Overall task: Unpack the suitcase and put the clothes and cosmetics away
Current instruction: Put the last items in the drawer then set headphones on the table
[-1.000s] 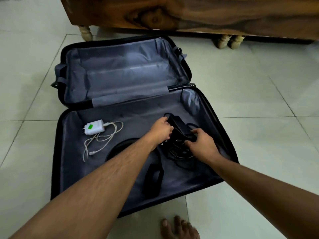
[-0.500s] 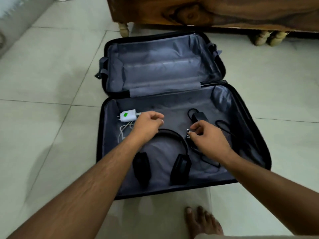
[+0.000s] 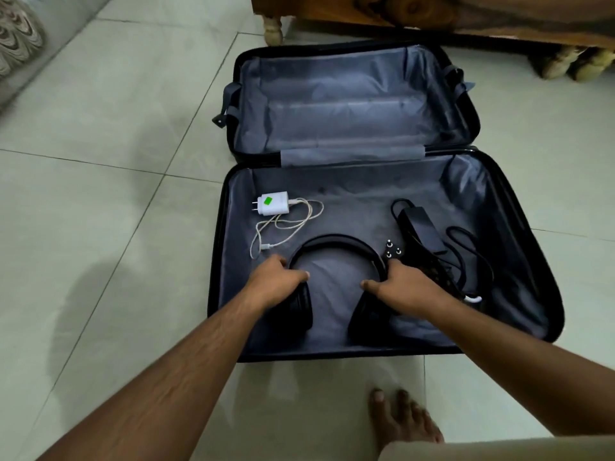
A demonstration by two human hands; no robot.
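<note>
A black suitcase [image 3: 545, 294] lies open on the tiled floor, grey lining showing in both halves. Black headphones [image 3: 336, 242] rest in the near half. My left hand [image 3: 276, 282] grips the headband just above the left ear cup. The right side of the band is held by my right hand [image 3: 404, 282] above the other cup. A white charger [image 3: 274, 203] with its coiled white cable lies to the left. To the right sits a black power adapter [image 3: 421, 226] with a tangled black cord and a three-pin plug [image 3: 392, 251]. The far half is bare.
Wooden furniture [image 3: 466, 15] on turned legs stands just behind the suitcase. A patterned fabric edge [image 3: 16, 38] shows at the far left. My bare foot [image 3: 402, 424] is on the tiles in front of the suitcase. Open tiled floor lies left and right.
Both hands left the black adapter, which now lies in the suitcase's right side, moved left and closed on the headphones. The view shifted left.
</note>
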